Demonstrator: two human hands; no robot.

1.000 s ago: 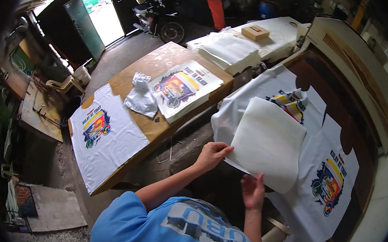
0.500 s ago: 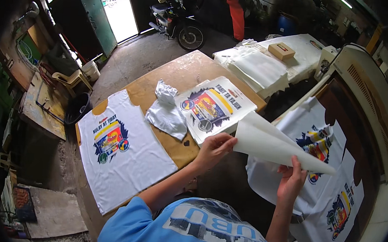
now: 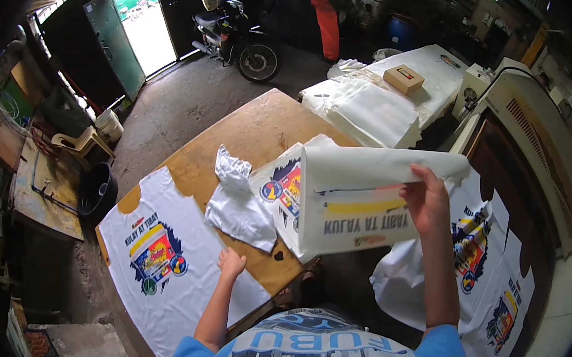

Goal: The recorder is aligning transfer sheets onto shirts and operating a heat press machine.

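Observation:
My right hand (image 3: 424, 197) grips a white transfer sheet (image 3: 348, 170), held upright with a mirrored print showing through its lower part. My left hand (image 3: 231, 262), fingers loosely apart, is at the right side of a white printed T-shirt (image 3: 133, 213) lying on the brown worktable (image 3: 271, 109). Between the hands lie a crumpled white cloth (image 3: 242, 215) and a stack of printed sheets (image 3: 272, 177), partly hidden by the held sheet. More printed white shirts (image 3: 508, 286) lie on the heat press (image 3: 541, 139) at the right.
Behind the worktable are paper stacks (image 3: 359, 117) and a cardboard box (image 3: 403, 78) on a white table. A motorcycle (image 3: 255, 60) stands near an open doorway (image 3: 143, 23). A plastic chair (image 3: 82, 140), bucket (image 3: 108, 125) and black tub (image 3: 98, 186) are at the left.
My left hand has left the sheet and moved down-left to the shirt. My right hand has lifted the sheet up and turned it, so its printed design now shows over the stack.

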